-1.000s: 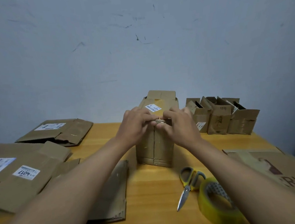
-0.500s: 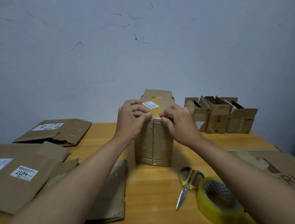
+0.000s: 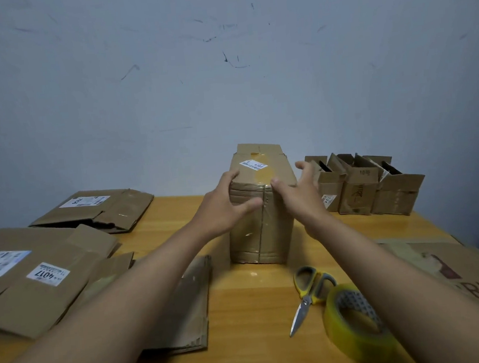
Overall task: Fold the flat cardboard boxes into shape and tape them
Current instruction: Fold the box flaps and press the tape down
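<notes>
A folded, taped cardboard box (image 3: 262,237) with a small white label on top stands upright in the middle of the wooden table (image 3: 244,314). My left hand (image 3: 223,208) grips its upper left corner, fingers over the top edge and thumb lying across the front face. To the right of the box my right hand (image 3: 303,196) has its fingers spread in the air, and only its thumb touches the front top edge. A roll of yellow tape (image 3: 353,342) and yellow-handled scissors (image 3: 309,294) lie near the table's front right.
Flat cardboard boxes lie at the left (image 3: 39,288), back left (image 3: 98,208) and under my left forearm (image 3: 183,310). Three folded open-topped boxes (image 3: 360,191) stand at the back right by the wall. A large printed cardboard sheet (image 3: 466,271) covers the right edge.
Both hands were pressed together on the box's front top edge. They have moved apart: the left slid to the left corner, and the right spread open toward the right side.
</notes>
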